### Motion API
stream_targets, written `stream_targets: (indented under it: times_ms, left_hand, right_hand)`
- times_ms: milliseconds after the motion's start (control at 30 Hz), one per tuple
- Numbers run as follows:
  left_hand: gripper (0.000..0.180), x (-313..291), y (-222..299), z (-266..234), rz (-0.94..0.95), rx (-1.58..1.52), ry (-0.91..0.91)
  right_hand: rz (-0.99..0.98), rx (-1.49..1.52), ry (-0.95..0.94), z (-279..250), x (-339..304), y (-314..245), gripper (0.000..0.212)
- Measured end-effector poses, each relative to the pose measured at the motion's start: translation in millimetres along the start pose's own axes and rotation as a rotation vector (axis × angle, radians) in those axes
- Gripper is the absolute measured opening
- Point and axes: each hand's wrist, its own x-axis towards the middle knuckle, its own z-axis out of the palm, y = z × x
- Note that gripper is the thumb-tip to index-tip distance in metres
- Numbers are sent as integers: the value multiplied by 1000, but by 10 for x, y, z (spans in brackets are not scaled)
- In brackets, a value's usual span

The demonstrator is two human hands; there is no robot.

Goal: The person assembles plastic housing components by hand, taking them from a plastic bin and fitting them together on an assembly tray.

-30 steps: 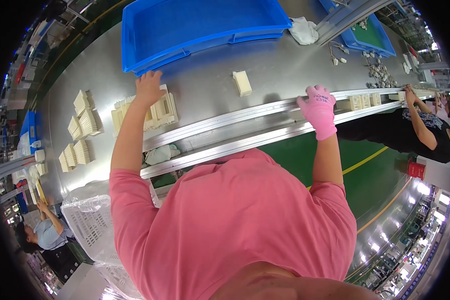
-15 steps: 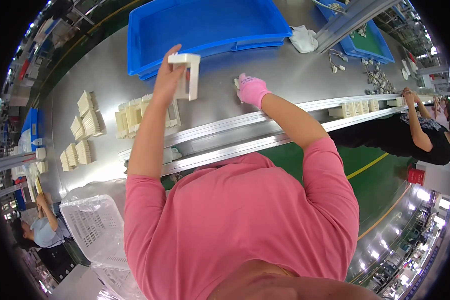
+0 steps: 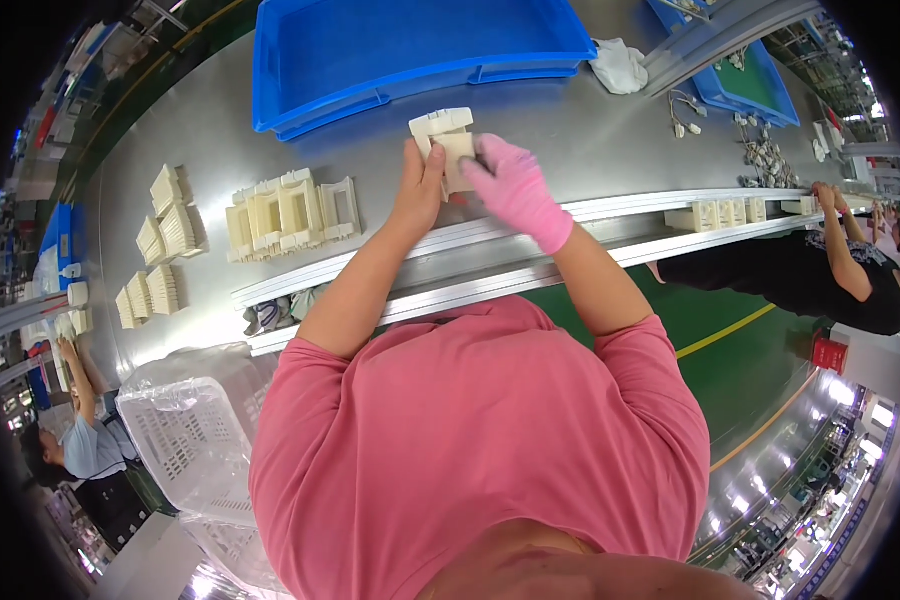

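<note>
A cream plastic frame (image 3: 438,124) is upright over the metal table, just in front of the large blue bin. My bare left hand (image 3: 420,192) is closed round its left side, thumb against the front. A flat cream plastic piece (image 3: 454,148) lies against the frame's middle; whether it is seated in it I cannot tell. My right hand (image 3: 520,192), in a pink glove, has its fingers curled at the right edge of this flat piece. Those fingertips are slightly blurred. Several similar cream frames (image 3: 282,222) stand in a row on the table to the left.
Behind my hands is the blue bin (image 3: 410,82). Stacks of ribbed cream parts (image 3: 178,232) lie at far left. A white cloth (image 3: 620,68) and bundled cables (image 3: 760,152) are to the right. Metal rails (image 3: 470,275) edge the table; white baskets (image 3: 185,440) stand lower left. Co-workers sit on both sides.
My left hand has brought the frame rightward and lower, from near the bin's left part. My right hand has come up to it from the table; the two hands now meet.
</note>
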Motion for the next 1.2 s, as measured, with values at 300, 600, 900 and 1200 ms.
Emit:
stream_targets:
  times_ms: [300,600,900,1200]
  left_hand:
    - [40,34,-59,-69,133,-35,-60]
    - [40,-19,-45,-71,-68,-216,-132]
    - [27,-133,299,-54,-374,-163,-608]
    - [27,179,14,-1227,383,1725,-405]
  right_hand:
    - [-344,-102,256,115,-113,-131,43]
    - [-158,164,-176,-140,-176,-353,50]
    - [-268,431,-223,-512,-211,-343,55]
    - [393,-837,-3,-1253,-779,212,37]
